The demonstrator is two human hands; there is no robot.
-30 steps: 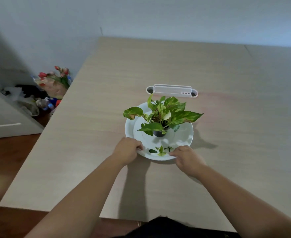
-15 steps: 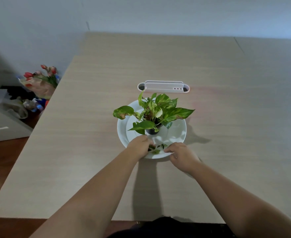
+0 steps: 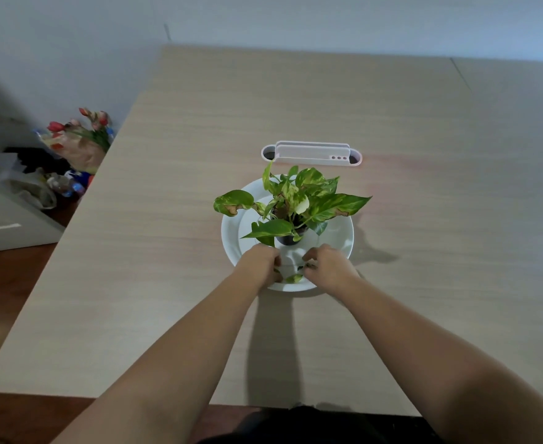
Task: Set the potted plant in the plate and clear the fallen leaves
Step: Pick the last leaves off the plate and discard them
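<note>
A small potted plant (image 3: 291,205) with green and yellow leaves stands in its dark pot in the middle of a white plate (image 3: 340,238) on the table. Fallen leaves (image 3: 294,277) lie on the plate's near rim. My left hand (image 3: 260,262) is over the near left of the plate, fingers pinched on a leaf. My right hand (image 3: 326,265) is over the near right of the plate, fingertips closed on a small dark leaf. One loose leaf lies between the two hands.
A white oblong desk organiser (image 3: 312,153) stands just behind the plate. The light wood table (image 3: 167,251) ends at left. On the floor left lie a tulip bouquet (image 3: 81,136) and bags (image 3: 30,187).
Both hands moved from the plate's outer rim inward onto the fallen leaves and pinched them. The camera view shifted slightly.
</note>
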